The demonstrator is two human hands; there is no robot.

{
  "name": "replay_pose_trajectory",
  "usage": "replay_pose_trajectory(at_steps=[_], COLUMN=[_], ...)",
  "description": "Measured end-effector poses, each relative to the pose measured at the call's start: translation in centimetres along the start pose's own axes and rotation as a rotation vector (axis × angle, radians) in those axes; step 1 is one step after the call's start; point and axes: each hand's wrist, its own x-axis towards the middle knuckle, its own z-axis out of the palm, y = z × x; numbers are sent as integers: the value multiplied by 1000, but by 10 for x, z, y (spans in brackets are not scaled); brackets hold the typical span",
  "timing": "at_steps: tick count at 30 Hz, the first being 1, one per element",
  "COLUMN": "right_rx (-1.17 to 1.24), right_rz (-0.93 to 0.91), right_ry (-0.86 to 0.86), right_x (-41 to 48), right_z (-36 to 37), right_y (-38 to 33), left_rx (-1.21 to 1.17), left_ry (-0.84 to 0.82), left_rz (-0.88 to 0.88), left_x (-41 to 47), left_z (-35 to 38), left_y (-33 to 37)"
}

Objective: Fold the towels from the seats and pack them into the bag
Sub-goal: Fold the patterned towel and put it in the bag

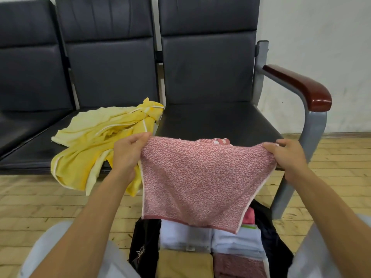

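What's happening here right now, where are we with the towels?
A person holds a pink towel spread between both hands, the left hand pinching one top corner and the right hand the other. It hangs above an open black bag on the floor, which already holds folded towels. Crumpled yellow towels lie on the middle seat, hanging over its front edge, not yet folded.

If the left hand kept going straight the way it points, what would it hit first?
Likely the black seat cushion, just right of the yellow towel; the left hand itself pinches the pink towel. Depth is unclear.
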Motion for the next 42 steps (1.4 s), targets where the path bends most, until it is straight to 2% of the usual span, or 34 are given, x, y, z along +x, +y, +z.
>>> replay_pose_trajectory(at_steps=[3,6,9,12,15,18,20,26,29,31,33,39,42], right_rx=[94,67,49,-30,-110,-387,-475,-490,-356,-263,-247,-426,-333], right_rz=[-14,-67,-78,-118,-171,-331,-426,-515,-429,-343,-305,-180,-47], right_ry=[-20,-78,-114,-164,-215,-164,-96,3,-61,-151,-227,-487,-671], right_x=[1,-3,-5,-5,-5,-4,-4,1,-2,-10,-16,-20,-26], right_z=[-2,-4,-7,-11,-14,-13,-12,-3,4,10,16,25,22], right_y=[-3,-8,-10,-10,-12,-9,-6,-3,-3,-3,-2,1,-4], left_rx=[81,106,141,364,497,611,617,553,501,469,407,449,163], left_ry=[-26,-62,-58,-5,17,68,114,184,204,172,94,-130,-368], left_rz=[40,-9,43,209,297,357,379,374,369,372,301,128,-23], left_x=[0,3,2,-1,0,-1,-2,-2,1,2,0,-13,-19], left_z=[1,0,0,-2,-5,-6,-6,-2,-1,0,4,17,20], left_y=[-5,-8,-6,-3,-2,-1,0,-2,-3,-2,-2,-5,1])
